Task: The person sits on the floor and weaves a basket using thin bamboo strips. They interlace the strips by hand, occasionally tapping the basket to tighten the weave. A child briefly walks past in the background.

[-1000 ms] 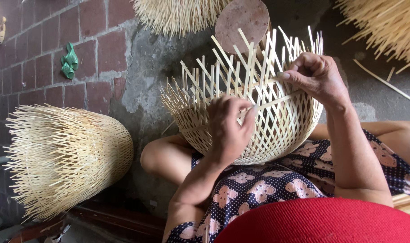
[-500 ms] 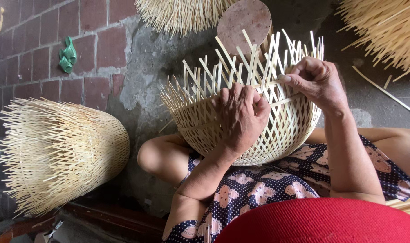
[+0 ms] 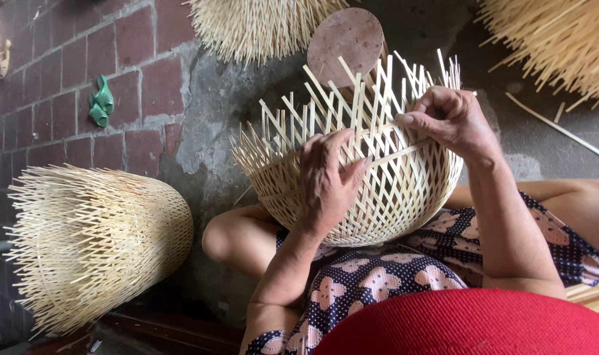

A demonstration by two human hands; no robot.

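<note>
Weaving half-made bamboo basket (image 3: 378,190) on lap: my left hand (image 3: 329,181) pressed flat on woven wall, my right hand (image 3: 454,121) pinching thin strip (image 3: 394,156) near rim. Over-bent strip could snap; loose uprights may spring out.

We have both arms reaching forward from the lap, forearms bare. Our left hand (image 3: 325,181) lies palm-down with the back of the hand toward us, wrist straight, fingers spread slightly and pressed flat — the fingertips pointing up and to the right. Our right hand (image 3: 454,121) sits higher and farther out, wrist bent inward, fingers curled into a pinch with the thumb pointing left toward the other hand — knuckles raised.
</note>
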